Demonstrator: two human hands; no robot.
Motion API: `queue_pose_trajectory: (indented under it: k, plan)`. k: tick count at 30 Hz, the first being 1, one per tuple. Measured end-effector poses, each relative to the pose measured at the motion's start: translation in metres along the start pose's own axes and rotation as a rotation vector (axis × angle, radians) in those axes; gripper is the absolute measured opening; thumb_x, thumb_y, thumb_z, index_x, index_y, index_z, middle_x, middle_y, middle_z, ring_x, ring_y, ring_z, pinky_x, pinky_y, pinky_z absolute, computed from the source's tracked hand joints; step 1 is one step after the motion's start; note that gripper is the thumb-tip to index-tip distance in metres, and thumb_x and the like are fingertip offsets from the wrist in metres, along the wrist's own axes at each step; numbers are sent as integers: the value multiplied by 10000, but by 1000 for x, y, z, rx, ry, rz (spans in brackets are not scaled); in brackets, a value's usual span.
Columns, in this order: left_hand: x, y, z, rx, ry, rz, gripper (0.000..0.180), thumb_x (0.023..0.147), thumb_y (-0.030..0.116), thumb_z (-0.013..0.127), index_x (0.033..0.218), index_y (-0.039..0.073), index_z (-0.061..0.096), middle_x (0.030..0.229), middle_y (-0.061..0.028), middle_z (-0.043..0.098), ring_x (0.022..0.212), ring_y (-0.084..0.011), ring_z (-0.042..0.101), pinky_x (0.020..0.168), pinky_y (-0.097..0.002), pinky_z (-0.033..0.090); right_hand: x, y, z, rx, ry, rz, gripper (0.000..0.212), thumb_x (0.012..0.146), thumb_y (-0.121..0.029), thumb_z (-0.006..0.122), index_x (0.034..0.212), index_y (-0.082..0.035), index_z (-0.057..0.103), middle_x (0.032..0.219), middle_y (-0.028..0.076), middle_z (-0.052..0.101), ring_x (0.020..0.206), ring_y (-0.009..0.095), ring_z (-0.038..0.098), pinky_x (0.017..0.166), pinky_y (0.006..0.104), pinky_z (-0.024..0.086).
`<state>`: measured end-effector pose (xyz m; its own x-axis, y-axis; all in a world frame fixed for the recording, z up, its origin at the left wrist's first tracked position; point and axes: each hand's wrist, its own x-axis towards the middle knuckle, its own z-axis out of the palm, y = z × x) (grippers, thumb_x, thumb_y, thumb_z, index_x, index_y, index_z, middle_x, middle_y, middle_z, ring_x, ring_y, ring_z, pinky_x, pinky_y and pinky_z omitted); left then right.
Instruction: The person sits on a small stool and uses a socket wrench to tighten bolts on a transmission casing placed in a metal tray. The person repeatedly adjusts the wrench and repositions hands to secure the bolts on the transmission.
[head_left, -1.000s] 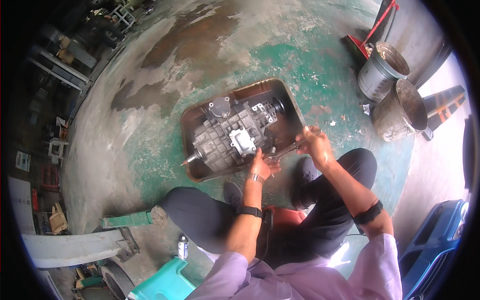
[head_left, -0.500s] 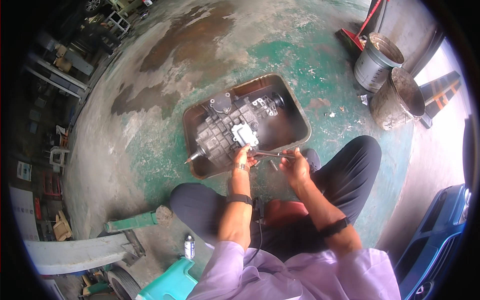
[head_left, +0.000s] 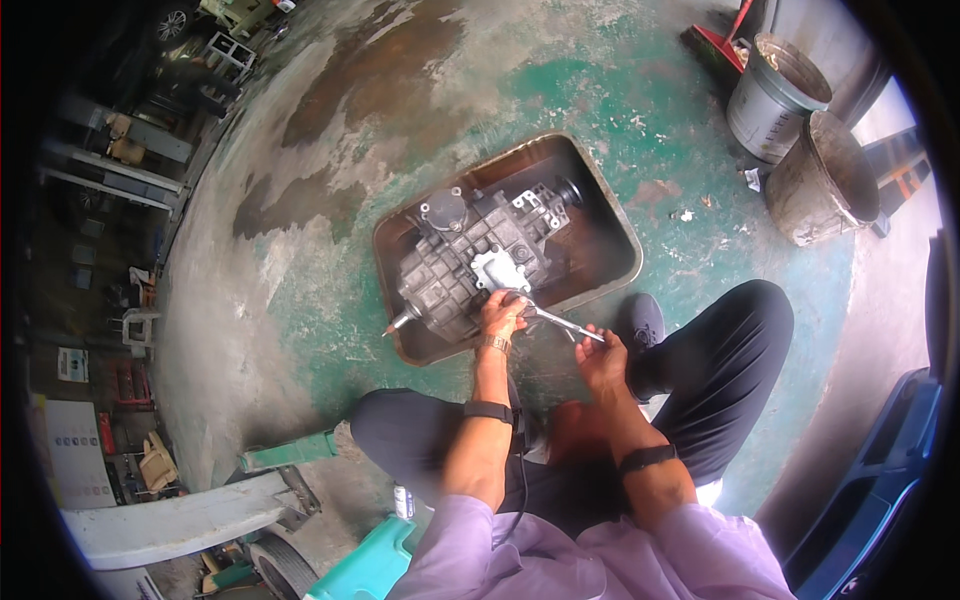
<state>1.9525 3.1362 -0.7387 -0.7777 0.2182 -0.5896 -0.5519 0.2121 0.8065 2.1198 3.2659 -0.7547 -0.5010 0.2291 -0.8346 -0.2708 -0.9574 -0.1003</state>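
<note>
A grey metal gearbox (head_left: pixel 437 271) lies in a rusty brown tray (head_left: pixel 612 205) on the floor in front of me. A pale cover plate (head_left: pixel 499 270) sits on its near side. My left hand (head_left: pixel 503 314) is closed around the head end of a shiny ratchet wrench (head_left: pixel 562 321), just below this plate. My right hand (head_left: pixel 604 358) grips the far end of the handle, which slopes down to the right. Whatever the wrench head engages is hidden by my left fingers.
Two dirty buckets (head_left: pixel 775 100) and a red dustpan (head_left: pixel 718 46) stand at the upper right. A grey lift arm (head_left: pixel 190 520), a spray can (head_left: pixel 403 502) and a turquoise plastic piece (head_left: pixel 365 565) are at the lower left. A blue car (head_left: pixel 870 500) is at the lower right.
The wrench's handle end has swung down toward me, from nearly level to sloping. My right hand has moved down with it, while my left hand stays by the cover plate.
</note>
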Motion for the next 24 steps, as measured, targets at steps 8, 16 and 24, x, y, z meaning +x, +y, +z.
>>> queue_pose_trajectory:
  k: [8,16,24]
  plan:
    - [12,-3,6,-4,-16,-40,592,751,163,743,1252,62,446,926,-68,617,677,-160,595,555,-320,534,15,6,-16,94,-11,73,127,858,-222,473,819,-146,568,900,20,671,665,159,589,675,376,498]
    - [15,4,18,139,-25,45,431,828,218,674,1188,49,507,874,-57,592,617,-132,568,514,-278,535,14,18,-25,100,64,125,214,880,-276,448,841,-106,572,867,69,669,679,186,584,685,384,494]
    - [41,-23,26,545,188,263,339,940,317,406,1014,16,542,915,-240,614,860,-415,573,752,-451,449,-4,37,-26,63,60,224,361,869,-352,435,927,-21,568,898,110,660,692,210,577,708,393,483]
